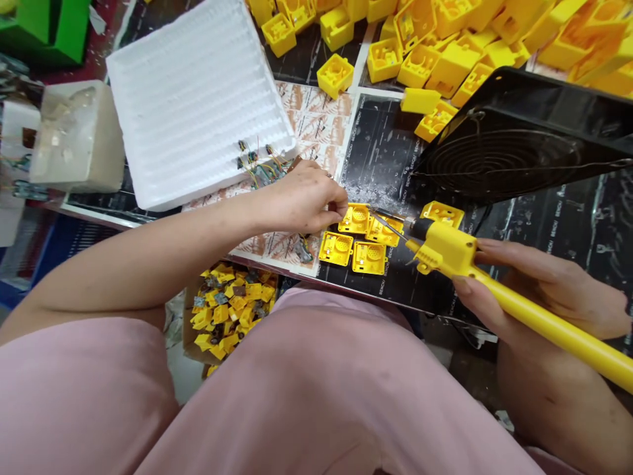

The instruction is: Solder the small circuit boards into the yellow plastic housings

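My right hand (519,290) is wrapped round a yellow soldering gun (450,249), its thin metal tip reaching left over a small cluster of yellow plastic housings (370,257). These lie open side up on the black bench top, with round perforated patches and small metal pieces inside. At the cluster's far left corner, my left hand (314,198) is closed in a pinch, right beside one yellow housing (354,218). What its fingertips hold, if anything, is hidden. Behind that wrist lie small circuit boards with thin wires (264,171). Another yellow housing (442,214) sits beyond the gun.
A black fan (494,155) stands at the right. Yellow cases (448,66) are heaped at the back. At the left are a white foam tray (198,99) and a whitish box (82,138). Below the bench edge, a carton holds yellow parts (232,310).
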### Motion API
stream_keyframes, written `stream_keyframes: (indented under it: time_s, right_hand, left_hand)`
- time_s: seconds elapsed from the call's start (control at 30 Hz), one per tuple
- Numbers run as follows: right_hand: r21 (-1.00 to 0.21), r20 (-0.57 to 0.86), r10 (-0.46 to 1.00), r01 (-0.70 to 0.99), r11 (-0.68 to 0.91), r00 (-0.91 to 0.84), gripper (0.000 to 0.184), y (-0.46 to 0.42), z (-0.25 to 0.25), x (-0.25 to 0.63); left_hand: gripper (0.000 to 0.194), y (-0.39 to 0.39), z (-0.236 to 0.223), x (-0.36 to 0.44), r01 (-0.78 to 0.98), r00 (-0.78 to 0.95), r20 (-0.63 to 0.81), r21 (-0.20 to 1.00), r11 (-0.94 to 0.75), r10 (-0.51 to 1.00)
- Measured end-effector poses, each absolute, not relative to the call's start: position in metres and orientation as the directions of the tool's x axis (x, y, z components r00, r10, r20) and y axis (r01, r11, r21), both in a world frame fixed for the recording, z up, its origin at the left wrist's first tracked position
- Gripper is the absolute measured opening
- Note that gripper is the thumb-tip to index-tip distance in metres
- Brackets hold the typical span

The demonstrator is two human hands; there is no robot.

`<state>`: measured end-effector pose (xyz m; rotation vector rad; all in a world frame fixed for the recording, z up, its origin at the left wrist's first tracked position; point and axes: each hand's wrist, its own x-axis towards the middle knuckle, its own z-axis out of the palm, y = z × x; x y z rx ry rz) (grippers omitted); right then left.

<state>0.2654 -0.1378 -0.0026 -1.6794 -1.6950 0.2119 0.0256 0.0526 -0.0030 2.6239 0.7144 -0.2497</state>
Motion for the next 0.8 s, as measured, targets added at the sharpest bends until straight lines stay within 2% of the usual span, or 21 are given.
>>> stream_keyframes:
  time_s: [0.1, 0.17, 0.23, 0.3, 0.43, 0.6, 0.73, 0.8]
  right_hand:
    - [-0.552, 0.457, 0.885, 0.753, 0.358, -0.086, 0.025, -0.135, -0.011, 0.275]
    - [-0.578, 0.470, 0.868, 0.687, 0.441, -0.161, 0.022, -0.131, -0.014, 0.275]
    - [-0.599, 0.475, 0.858, 0.642, 0.478, -0.195, 0.014, -0.127, -0.014, 0.273]
    - [-0.563, 0.489, 0.832, 0.633, 0.531, -0.263, 0.008, -0.121, -0.012, 0.271]
    - [-0.476, 0.495, 0.786, 0.641, 0.602, -0.370, 0.017, -0.112, -0.011, 0.270]
    - [-0.438, 0.560, 0.718, 0.588, 0.680, -0.414, 0.018, -0.102, -0.009, 0.267]
    - [-0.413, 0.531, 0.700, 0.575, 0.706, -0.478, 0.020, -0.099, 0.004, 0.266]
    - [-0.446, 0.500, 0.721, 0.571, 0.689, -0.480, 0.014, -0.104, 0.013, 0.267]
  left_hand:
    - [0.018, 0.046, -0.003, 0.027, 0.536, 0.839, -0.267, 0.265, -0.801, 0.473]
    - [0.019, 0.041, -0.005, 0.029, 0.544, 0.833, -0.248, 0.205, -0.814, 0.494]
    - [0.020, 0.038, -0.007, 0.032, 0.552, 0.826, -0.235, 0.151, -0.820, 0.513]
    - [0.022, 0.035, -0.008, 0.034, 0.559, 0.819, -0.232, 0.119, -0.820, 0.525]
    - [0.022, 0.034, -0.007, 0.037, 0.566, 0.815, -0.229, 0.119, -0.816, 0.533]
    - [0.021, 0.034, -0.006, 0.041, 0.563, 0.816, -0.236, 0.114, -0.818, 0.528]
    - [0.023, 0.033, -0.006, 0.042, 0.556, 0.814, -0.254, 0.084, -0.827, 0.522]
    - [0.025, 0.034, -0.006, 0.042, 0.554, 0.815, -0.257, 0.081, -0.828, 0.520]
